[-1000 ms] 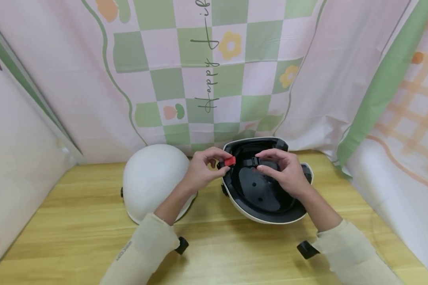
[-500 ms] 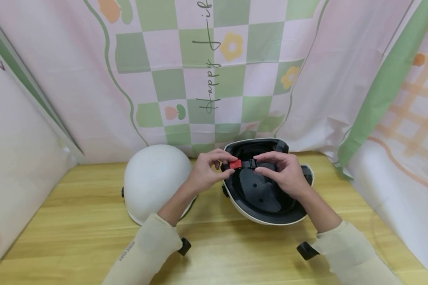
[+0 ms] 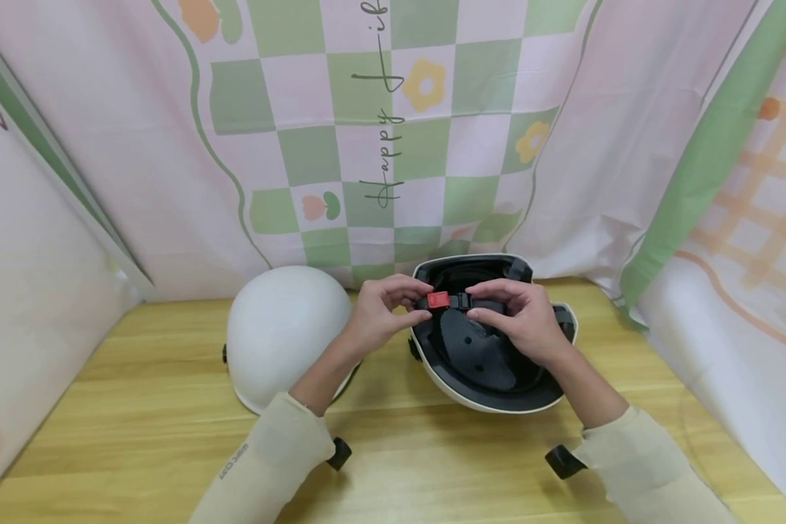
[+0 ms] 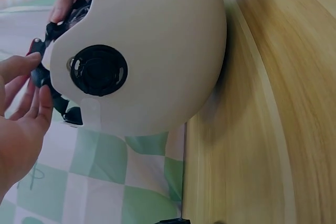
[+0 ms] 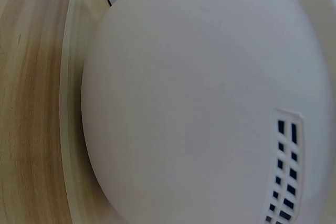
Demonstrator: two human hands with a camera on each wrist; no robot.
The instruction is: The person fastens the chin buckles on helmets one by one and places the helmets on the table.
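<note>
A white helmet (image 3: pixel 455 393) lies upside down on the table, its black padded inside facing up. Across its opening, a red buckle (image 3: pixel 438 300) meets a black buckle piece (image 3: pixel 463 300) on the chin strap, with no gap visible between them. My left hand (image 3: pixel 381 311) pinches the red buckle's left end between thumb and fingers; in the left wrist view, the fingertips sit on its black ridged underside (image 4: pixel 39 76). My right hand (image 3: pixel 525 314) pinches the black piece from the right. The right wrist view shows only the white shell (image 5: pixel 189 87), hiding that hand.
A second white helmet (image 3: pixel 287 331) stands dome up on the wooden table (image 3: pixel 426 466), left of the overturned one and beside my left forearm. Behind the table hangs a patterned curtain (image 3: pixel 426 145).
The left hand has brought the red buckle rightward to the black piece, closing the gap between them. Its fingers now cover less of the red part. My right hand has barely moved.
</note>
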